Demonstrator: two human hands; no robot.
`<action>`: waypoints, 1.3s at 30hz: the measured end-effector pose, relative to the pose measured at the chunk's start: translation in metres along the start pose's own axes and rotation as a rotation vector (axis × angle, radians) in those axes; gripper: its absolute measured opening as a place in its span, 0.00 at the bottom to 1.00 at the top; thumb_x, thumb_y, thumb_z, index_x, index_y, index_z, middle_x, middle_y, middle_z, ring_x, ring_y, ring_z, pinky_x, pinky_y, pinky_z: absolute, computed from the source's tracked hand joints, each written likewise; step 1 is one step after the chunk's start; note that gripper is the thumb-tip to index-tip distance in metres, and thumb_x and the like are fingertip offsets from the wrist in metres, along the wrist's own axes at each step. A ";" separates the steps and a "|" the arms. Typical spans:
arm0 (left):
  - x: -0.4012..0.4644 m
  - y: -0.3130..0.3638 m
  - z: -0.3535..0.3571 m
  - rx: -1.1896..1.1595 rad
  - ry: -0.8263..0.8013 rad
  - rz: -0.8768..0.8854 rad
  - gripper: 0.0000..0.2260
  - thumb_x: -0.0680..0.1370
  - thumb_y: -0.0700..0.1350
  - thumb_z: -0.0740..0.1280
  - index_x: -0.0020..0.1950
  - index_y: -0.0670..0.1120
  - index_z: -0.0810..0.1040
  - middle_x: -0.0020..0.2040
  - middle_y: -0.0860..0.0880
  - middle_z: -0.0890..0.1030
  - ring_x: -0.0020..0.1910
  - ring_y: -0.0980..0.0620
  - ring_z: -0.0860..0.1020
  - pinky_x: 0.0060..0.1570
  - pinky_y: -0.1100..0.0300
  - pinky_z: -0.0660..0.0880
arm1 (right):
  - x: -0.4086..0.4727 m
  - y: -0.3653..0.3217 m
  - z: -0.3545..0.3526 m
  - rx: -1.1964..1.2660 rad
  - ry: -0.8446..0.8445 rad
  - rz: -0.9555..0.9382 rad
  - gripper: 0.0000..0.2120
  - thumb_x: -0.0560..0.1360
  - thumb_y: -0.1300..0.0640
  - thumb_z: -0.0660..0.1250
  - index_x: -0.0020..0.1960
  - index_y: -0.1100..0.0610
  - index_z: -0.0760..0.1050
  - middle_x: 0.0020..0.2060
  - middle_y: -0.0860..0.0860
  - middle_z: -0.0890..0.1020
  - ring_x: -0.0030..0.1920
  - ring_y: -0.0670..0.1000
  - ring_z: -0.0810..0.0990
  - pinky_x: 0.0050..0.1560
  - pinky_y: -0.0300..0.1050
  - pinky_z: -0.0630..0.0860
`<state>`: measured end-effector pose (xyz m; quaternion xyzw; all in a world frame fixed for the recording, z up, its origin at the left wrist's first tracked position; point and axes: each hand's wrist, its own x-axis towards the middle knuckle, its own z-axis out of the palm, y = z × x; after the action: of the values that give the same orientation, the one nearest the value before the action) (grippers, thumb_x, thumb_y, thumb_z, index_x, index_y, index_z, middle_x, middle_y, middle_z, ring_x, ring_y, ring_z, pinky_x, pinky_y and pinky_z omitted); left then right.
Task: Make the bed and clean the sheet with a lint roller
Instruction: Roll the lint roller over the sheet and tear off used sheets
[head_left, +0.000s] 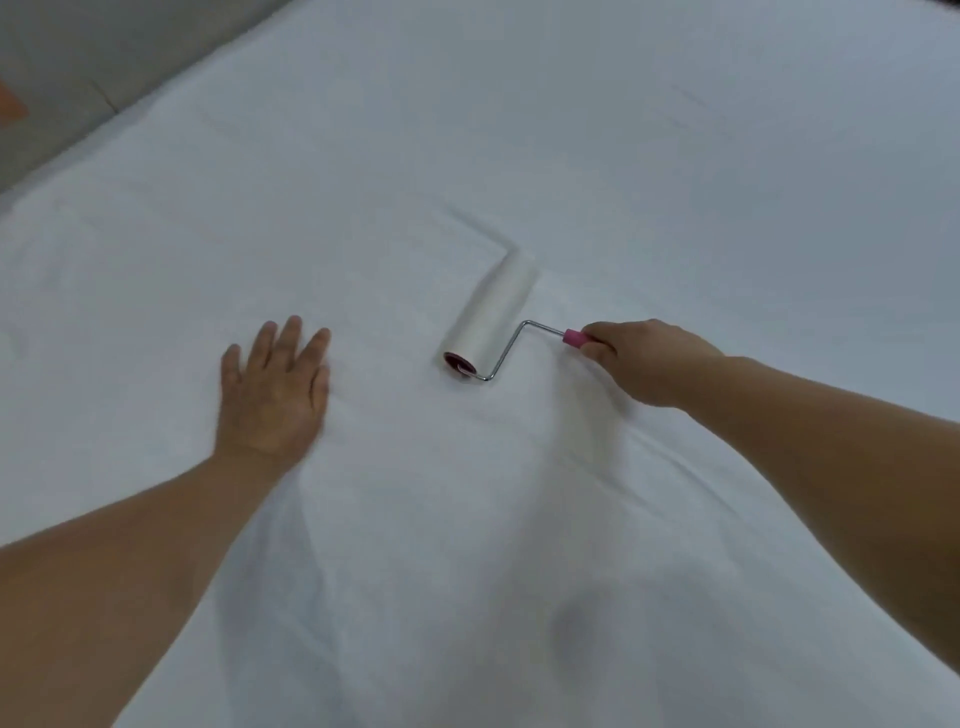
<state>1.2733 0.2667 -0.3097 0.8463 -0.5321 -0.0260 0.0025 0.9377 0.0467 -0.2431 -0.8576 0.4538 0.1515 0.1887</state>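
Lint roller (488, 317) lying on sheet (675, 182), mid-bed.
R hand (641, 361) gripping pink handle (576, 338); L hand (272, 387) pressing flat, fingers straight. Bed edge (78, 140) running upper-left; sheet spreading wide beyond roller.

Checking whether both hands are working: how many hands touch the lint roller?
1. The right hand holds the lint roller by its pink handle; the left hand lies flat on the sheet, apart from it.

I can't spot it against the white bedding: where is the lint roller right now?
In the head view, the lint roller lies on the sheet just right of centre, its pink handle gripped by the right hand, with the left hand flat beside it.
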 end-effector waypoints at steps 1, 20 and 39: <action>-0.002 0.007 -0.002 -0.018 -0.010 -0.023 0.28 0.80 0.56 0.44 0.76 0.49 0.67 0.77 0.43 0.64 0.76 0.41 0.61 0.71 0.37 0.55 | -0.017 0.020 0.004 0.012 0.003 0.014 0.20 0.81 0.34 0.45 0.55 0.41 0.72 0.44 0.46 0.78 0.43 0.50 0.73 0.40 0.47 0.67; 0.062 0.294 0.037 0.004 -0.037 0.189 0.32 0.76 0.70 0.39 0.79 0.61 0.48 0.82 0.51 0.48 0.80 0.44 0.44 0.71 0.32 0.44 | -0.299 0.366 0.062 0.210 0.248 0.411 0.18 0.71 0.25 0.51 0.54 0.29 0.71 0.36 0.34 0.80 0.39 0.38 0.77 0.36 0.39 0.71; 0.129 0.306 0.047 0.048 0.031 0.316 0.29 0.79 0.62 0.46 0.80 0.59 0.51 0.82 0.49 0.49 0.80 0.44 0.44 0.72 0.30 0.45 | -0.059 0.372 -0.043 0.004 0.170 0.246 0.18 0.77 0.31 0.51 0.53 0.38 0.75 0.34 0.43 0.79 0.37 0.45 0.77 0.37 0.44 0.74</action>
<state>1.0514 0.0190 -0.3527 0.7521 -0.6591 0.0006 -0.0056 0.5986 -0.1229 -0.2486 -0.8050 0.5699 0.0994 0.1316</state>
